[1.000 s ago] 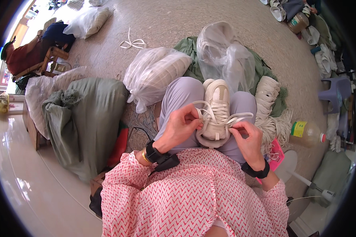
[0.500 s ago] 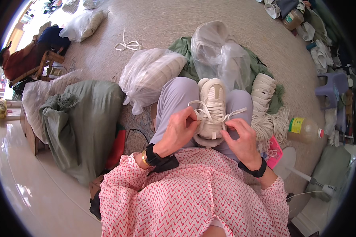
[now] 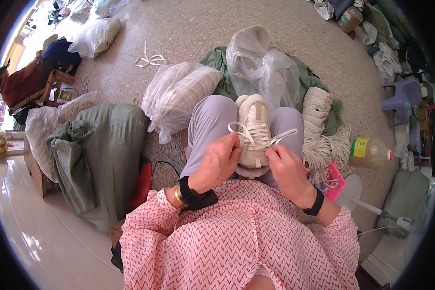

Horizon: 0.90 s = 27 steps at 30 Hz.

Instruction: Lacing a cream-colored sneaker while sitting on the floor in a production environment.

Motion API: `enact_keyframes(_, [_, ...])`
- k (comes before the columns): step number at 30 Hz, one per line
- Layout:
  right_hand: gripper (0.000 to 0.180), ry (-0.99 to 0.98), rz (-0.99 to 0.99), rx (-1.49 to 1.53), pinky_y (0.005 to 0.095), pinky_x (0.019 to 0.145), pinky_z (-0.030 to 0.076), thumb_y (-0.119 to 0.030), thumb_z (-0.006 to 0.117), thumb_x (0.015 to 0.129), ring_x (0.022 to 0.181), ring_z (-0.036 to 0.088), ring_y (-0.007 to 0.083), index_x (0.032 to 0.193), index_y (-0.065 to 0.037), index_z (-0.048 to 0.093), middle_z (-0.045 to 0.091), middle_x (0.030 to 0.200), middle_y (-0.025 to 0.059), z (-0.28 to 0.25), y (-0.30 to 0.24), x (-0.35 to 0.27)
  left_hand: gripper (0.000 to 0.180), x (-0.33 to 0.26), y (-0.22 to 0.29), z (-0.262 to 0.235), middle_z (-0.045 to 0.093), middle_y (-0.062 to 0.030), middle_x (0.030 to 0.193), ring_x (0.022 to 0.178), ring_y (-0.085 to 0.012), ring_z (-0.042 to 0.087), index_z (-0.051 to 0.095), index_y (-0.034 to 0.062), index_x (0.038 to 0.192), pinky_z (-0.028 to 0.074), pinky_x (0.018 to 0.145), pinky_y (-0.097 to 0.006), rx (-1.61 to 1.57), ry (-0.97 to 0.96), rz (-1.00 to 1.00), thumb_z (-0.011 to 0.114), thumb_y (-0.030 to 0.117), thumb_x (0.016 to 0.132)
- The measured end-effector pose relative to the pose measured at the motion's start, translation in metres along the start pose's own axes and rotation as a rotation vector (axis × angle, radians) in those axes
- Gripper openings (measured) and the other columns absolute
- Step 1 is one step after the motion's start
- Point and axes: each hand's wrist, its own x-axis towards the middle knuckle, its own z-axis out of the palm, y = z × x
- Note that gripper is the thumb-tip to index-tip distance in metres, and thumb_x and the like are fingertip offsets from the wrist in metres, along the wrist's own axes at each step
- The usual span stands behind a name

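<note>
Left hand and right hand angle inward near waist edge of lap; both grips pinch lace of shoe.

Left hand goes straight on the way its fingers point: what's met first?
Past the lace it seems to pinch, the left hand would likely meet the left side of the shoe first; depth between them is unclear.

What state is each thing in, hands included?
Cream mesh-toed lace-up shoe: laced
Flat white shoelaces: threaded, lifted, no finished bow visible
Bare left hand: pinching laces
Bare right hand: pinching laces
Rounded clear plastic bag: filled, neck gathered
Bulky green fabric sack: stuffed
Red-capped clear plastic bottle: closed, fill level unclear
</note>
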Motion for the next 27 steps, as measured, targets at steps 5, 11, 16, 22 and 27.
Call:
enact_keyframes(5, [0.027,-0.081,-0.01,-0.101,0.04,0.081,0.053,0.001,0.067,0.074,0.093,0.061,0.033,0.099,0.003,0.059,0.055,0.1,0.0162,-0.014,-0.01,0.018,0.018,-0.001,-0.002,-0.003,0.06,-0.016,0.078,0.066,-0.0275,0.059,0.052,-0.0014,0.091,0.047,0.062,-0.039,0.039,-0.018,0.089,0.07,0.0,0.087])
enact_keyframes(11, [0.02,0.031,-0.056,0.034,0.0395,0.08,0.052,0.0,0.066,0.079,0.091,0.061,0.0333,0.097,0.002,0.057,0.057,0.098,0.0157,-0.002,-0.003,0.017,0.027,-0.007,0.011,-0.006,0.057,-0.0116,0.08,0.067,-0.0246,0.058,0.051,0.0002,0.091,0.049,0.062,-0.036,0.036,-0.083,-0.024,0.076,0.004,0.082])
enact_keyframes(16, [0.013,-0.122,0.062,0.708,0.0421,0.076,0.053,-0.006,0.067,0.089,0.085,0.064,0.0351,0.097,-0.001,0.059,0.061,0.094,0.0143,-0.014,-0.026,0.025,0.023,-0.009,0.005,-0.004,0.056,-0.015,0.081,0.069,-0.0287,0.058,0.051,-0.0011,0.093,0.048,0.062,-0.038,0.075,-0.051,0.055,0.072,0.002,0.084])
enact_keyframes(22, [0.014,0.115,0.048,0.449,0.0412,0.066,0.052,-0.006,0.073,0.087,0.075,0.065,0.033,0.098,-0.002,0.066,0.061,0.087,0.0116,0.01,-0.018,0.038,0.017,-0.008,0.006,-0.003,0.057,-0.0188,0.084,0.075,-0.0375,0.06,0.05,-0.0028,0.097,0.048,0.065,-0.043,0.069,-0.031,0.103,0.064,-0.002,0.087])
enact_keyframes(27, [0.01,0.12,-0.005,0.275,0.0415,0.066,0.052,-0.007,0.072,0.087,0.076,0.065,0.031,0.093,-0.003,0.065,0.059,0.085,0.0114,0.024,-0.019,0.047,0.014,-0.009,0.006,-0.004,0.056,-0.0216,0.085,0.08,-0.0428,0.058,0.049,-0.0031,0.097,0.046,0.068,-0.047,0.08,-0.031,0.097,0.061,-0.003,0.089])
